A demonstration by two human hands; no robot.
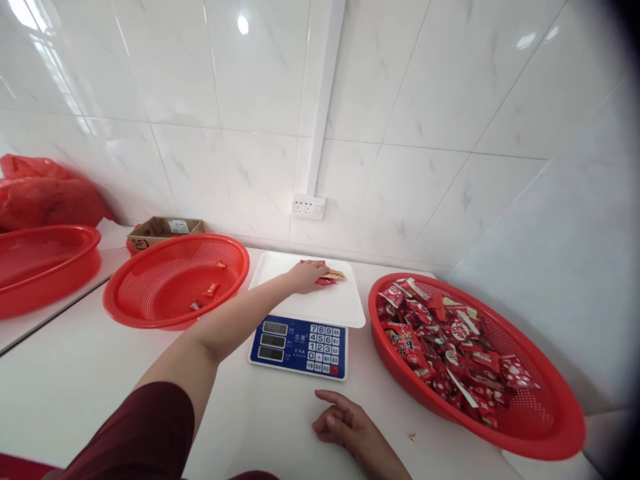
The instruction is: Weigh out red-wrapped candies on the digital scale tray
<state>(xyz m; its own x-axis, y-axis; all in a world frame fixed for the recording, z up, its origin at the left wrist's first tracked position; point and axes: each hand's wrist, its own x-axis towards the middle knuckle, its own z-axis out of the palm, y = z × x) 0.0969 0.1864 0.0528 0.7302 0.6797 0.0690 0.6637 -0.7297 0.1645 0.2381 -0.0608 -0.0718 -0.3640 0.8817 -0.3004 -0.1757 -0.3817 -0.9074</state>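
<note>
My left hand [306,277] reaches across to the white weighing pan of the digital scale [270,273]. Its fingers are closed over a few small snack packets, red ones [326,281] and a yellowish one [335,274], whose ends stick out beside the hand. The palm hides the rest of them. Below the pan, the scale's blue panel [300,347] shows a keypad and small displays with unreadable digits. In front of the scale, my right hand [345,427] hovers low over the table, its index finger stretched out and the others loosely bent, holding nothing.
Red wrapped snacks [450,340] fill a tilted red basket [545,440] at right. Left stands another red basket [120,300] with several small packets. Behind it is a cardboard box [145,233]; further left, a red tub [50,280] and red bags [45,193]. A socket [309,207] is on the wall.
</note>
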